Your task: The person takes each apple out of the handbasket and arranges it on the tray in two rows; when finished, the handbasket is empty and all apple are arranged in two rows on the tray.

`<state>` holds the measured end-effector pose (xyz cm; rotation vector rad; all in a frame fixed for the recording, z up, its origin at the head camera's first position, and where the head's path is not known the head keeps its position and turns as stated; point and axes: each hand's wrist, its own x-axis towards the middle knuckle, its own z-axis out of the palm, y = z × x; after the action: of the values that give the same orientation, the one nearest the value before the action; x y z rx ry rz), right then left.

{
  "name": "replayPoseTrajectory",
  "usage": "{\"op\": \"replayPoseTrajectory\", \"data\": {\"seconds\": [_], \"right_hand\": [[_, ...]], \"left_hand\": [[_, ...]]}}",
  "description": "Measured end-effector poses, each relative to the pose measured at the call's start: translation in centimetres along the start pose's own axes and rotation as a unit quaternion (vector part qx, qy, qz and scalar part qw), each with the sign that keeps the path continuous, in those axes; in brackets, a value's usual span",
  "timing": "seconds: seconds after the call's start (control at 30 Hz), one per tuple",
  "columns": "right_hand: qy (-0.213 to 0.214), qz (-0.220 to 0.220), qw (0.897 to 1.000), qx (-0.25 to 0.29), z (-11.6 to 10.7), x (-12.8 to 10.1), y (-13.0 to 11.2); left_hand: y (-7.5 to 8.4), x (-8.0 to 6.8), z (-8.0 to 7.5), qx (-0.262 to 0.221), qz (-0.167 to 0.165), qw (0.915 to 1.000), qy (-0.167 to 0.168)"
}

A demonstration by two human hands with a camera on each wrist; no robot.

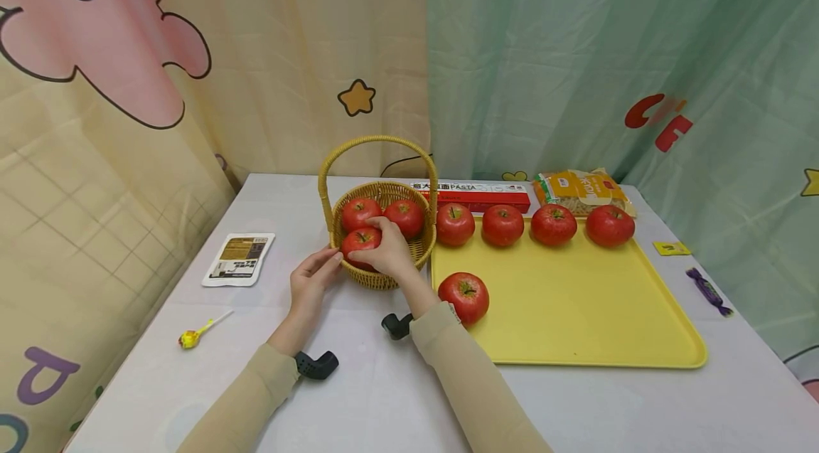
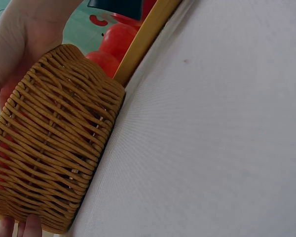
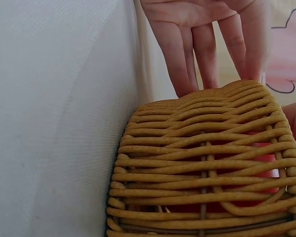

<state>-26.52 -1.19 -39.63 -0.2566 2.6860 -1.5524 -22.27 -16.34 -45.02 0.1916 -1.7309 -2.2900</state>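
Observation:
A woven basket (image 1: 386,276) with a tall handle stands on the white table, left of a yellow tray (image 1: 576,311). Three red apples lie in it. My right hand (image 1: 388,252) reaches over the near rim and grips the front apple (image 1: 357,240). Behind it sit two more apples (image 1: 360,212) (image 1: 406,217). My left hand (image 1: 313,282) rests straight fingers (image 3: 197,49) against the basket's left wall (image 3: 202,163). One apple (image 1: 463,296) lies at the tray's near left corner. Several more (image 1: 502,225) line its far edge. The left wrist view shows the basket wall (image 2: 54,153) close up.
A red and white pasta box (image 1: 473,191) and a bag of noodles (image 1: 579,190) lie behind the tray. A sachet (image 1: 239,259) and a yellow lollipop (image 1: 192,336) lie at the left. A purple candy (image 1: 707,291) sits right of the tray. Curtains close off the back.

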Motion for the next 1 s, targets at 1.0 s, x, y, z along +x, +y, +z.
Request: {"op": "replayPoseTrajectory", "data": {"seconds": [1.0], "right_hand": [[0.05,-0.095,0.994,-0.02,-1.4,-2.3,-1.4]], "left_hand": [[-0.1,-0.1,0.1,-0.003,0.004,1.0,0.008]]}}
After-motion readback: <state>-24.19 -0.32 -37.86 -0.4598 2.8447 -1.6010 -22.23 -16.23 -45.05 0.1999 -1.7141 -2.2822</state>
